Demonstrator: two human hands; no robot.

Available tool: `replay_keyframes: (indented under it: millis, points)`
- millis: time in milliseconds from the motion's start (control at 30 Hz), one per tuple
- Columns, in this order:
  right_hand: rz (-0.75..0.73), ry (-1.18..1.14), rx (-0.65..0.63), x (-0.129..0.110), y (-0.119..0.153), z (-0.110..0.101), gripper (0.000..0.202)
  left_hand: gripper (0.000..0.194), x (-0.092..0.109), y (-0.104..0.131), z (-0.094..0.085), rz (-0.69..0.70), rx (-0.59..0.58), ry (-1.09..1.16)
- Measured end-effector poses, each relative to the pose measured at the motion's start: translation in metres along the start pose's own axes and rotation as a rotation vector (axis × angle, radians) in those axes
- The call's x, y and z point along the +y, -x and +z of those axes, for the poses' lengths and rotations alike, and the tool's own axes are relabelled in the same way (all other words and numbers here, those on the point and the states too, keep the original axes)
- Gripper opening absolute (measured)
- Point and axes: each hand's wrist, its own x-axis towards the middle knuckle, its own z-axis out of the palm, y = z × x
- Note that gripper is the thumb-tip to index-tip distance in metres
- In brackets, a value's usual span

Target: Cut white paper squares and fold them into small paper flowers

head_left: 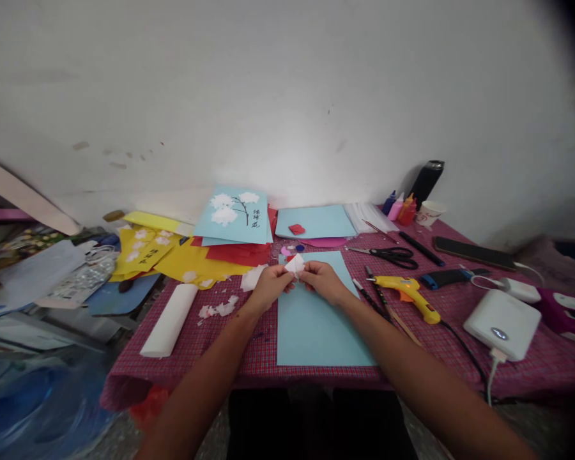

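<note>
A small folded piece of white tissue paper (296,263) is pinched between my two hands, above the top edge of a light blue sheet (323,332). My left hand (273,285) grips its left side with thumb and fingers, and my right hand (323,281) grips its right side. More white tissue (253,278) lies just left of my left hand. Torn white scraps (220,308) are scattered on the cloth farther left, beside a white tissue roll (171,319).
Blue cards with white paper flowers (225,217) stack at the back over red sheets. Scissors (393,256), a yellow glue gun (407,294), pens, a utility knife (448,277) and a white power bank (503,324) lie to the right. A black bottle (426,182) stands by the wall.
</note>
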Motion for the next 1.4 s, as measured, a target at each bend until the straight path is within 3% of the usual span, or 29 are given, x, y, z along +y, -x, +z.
replay_keyframes:
  millis: [633, 967, 1400]
  points:
    - [0.013, -0.027, 0.04, 0.001, -0.001, 0.001, 0.018, 0.018, -0.004, -0.002, 0.0, 0.004, 0.028, -0.039]
    - [-0.015, -0.033, -0.057, -0.003, 0.001, 0.001, 0.022, 0.025, 0.008, 0.003, 0.001, -0.007, -0.041, 0.087]
    - [0.008, -0.056, 0.011, -0.003, 0.001, 0.001, 0.02, 0.026, 0.002, 0.001, 0.001, -0.021, 0.011, -0.028]
